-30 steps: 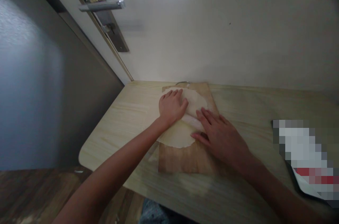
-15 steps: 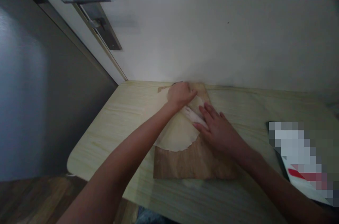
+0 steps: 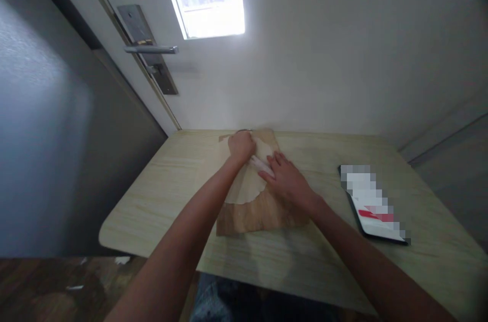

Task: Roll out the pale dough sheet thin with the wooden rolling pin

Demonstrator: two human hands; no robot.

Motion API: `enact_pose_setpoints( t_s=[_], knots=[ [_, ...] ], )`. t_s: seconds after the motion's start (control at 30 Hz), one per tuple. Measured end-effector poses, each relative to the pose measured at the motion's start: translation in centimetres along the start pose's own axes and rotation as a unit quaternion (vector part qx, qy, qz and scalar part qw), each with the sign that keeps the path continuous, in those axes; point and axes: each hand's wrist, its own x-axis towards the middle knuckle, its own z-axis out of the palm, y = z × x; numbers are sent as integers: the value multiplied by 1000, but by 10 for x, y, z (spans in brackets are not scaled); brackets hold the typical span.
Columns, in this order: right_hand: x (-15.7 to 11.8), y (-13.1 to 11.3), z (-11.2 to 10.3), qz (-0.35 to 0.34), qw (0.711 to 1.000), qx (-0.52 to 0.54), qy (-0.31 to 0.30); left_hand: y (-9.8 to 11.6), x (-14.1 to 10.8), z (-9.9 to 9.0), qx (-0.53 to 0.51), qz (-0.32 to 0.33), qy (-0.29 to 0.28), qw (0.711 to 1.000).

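Note:
A wide, thin, pale sheet (image 3: 244, 187) with an uneven edge lies over a brown wooden board (image 3: 247, 219). Across the sheet runs a pale rolling pin (image 3: 261, 165) at a slant. My left hand (image 3: 241, 145) is closed round the pin's upper left end. My right hand (image 3: 286, 175) rests on the pin's lower right part, its fingers bent over it. The pin's ends are hidden under the hands.
The light wooden table (image 3: 152, 195) bears a dark-edged pack (image 3: 375, 215) at the right. Behind stands a white door (image 3: 305, 68) with a metal handle (image 3: 152, 50) and a bright window pane (image 3: 213, 12).
The view has tilted up and widened, so more of the door window and the pack shows. Both hands remain on the pin; any small shift of theirs is hard to separate from the camera's motion.

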Motion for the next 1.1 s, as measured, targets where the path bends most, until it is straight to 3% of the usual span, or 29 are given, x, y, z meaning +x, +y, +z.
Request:
enact_pose_setpoints(
  t_s=[0.33, 0.57, 0.77, 0.93, 1.1],
  knots=[
    [-20, -19, -6, -47, 996, -63, 41, -27, -50, -19, 63, 54, 31, 996],
    [-45, -41, -1, -73, 991, -78, 78, -53, -93, -35, 91, 126, 5, 988],
    [-49, -40, 4, -51, 990, -64, 114, -54, -120, -41, 87, 98, 1, 991],
    [-35, -33, 3, -64, 992, -52, 99, -45, -121, -34, 57, 72, 14, 996],
    [-5, -22, 1, -53, 993, -58, 83, -40, -94, -24, 40, 81, 41, 995]
  ],
)
